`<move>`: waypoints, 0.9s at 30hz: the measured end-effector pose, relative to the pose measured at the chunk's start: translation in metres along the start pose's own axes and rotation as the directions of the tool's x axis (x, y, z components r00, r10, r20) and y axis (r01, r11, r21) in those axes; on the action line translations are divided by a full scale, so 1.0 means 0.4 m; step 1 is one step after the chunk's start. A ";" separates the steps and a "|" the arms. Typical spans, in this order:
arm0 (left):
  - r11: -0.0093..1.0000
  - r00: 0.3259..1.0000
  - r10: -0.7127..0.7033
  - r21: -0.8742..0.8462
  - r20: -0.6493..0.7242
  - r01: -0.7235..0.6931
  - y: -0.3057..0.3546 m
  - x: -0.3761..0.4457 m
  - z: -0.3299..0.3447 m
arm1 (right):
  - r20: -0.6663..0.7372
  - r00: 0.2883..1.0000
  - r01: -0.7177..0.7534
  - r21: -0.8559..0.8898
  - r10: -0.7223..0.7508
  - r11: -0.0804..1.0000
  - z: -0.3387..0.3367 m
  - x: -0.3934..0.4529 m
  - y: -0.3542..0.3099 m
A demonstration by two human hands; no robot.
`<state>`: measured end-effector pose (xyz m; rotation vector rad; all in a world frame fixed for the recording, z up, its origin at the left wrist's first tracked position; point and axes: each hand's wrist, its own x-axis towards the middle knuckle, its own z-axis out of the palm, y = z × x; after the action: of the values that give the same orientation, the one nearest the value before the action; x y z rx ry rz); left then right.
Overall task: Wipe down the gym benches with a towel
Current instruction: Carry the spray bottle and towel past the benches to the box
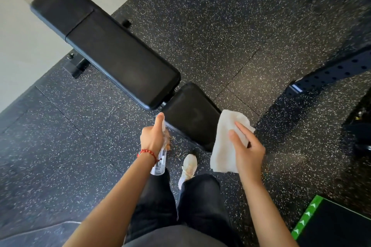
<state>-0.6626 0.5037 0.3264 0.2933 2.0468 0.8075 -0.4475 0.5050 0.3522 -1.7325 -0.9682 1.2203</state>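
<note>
Left fingers wrap clear spray bottle; right fingers pinch soft white towel beside padded bench.

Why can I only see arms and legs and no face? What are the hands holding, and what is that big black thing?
The camera sits on the person's head and looks down, so you see only their own arms, legs and a white shoe. The big black thing is a gym bench with soft pads, standing on a speckled rubber floor. The left hand, with a red bead bracelet on its wrist, grips a clear spray bottle. The right hand holds a white towel in its fingers, just above the near end of the bench. At the bottom right lies a black mat with a green edge.
</note>
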 end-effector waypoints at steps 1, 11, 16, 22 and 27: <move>1.000 1.000 0.007 -0.022 -0.009 -0.008 0.012 0.012 -0.012 | 0.014 1.000 0.013 -0.001 -0.013 1.000 0.021 0.008 -0.011; 0.998 0.998 -0.005 -0.065 -0.059 0.001 0.114 0.227 -0.176 | 0.078 0.996 0.041 -0.044 -0.038 0.998 0.306 0.064 -0.116; 0.999 0.996 -0.033 -0.032 -0.082 0.030 0.171 0.361 -0.283 | 0.061 0.997 0.041 -0.067 -0.037 0.997 0.470 0.074 -0.175; 0.999 0.996 -0.015 -0.030 -0.090 0.013 0.250 0.498 -0.386 | 0.075 0.997 0.015 -0.050 -0.011 0.999 0.643 0.093 -0.231; 0.998 0.987 -0.039 -0.062 -0.157 0.030 0.317 0.565 -0.452 | 0.132 0.991 0.011 -0.056 -0.004 0.998 0.733 0.122 -0.277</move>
<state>-0.9515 0.6313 0.3303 0.1647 2.1645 0.8926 -0.7326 0.6432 0.3692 -1.7076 -1.0956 1.3276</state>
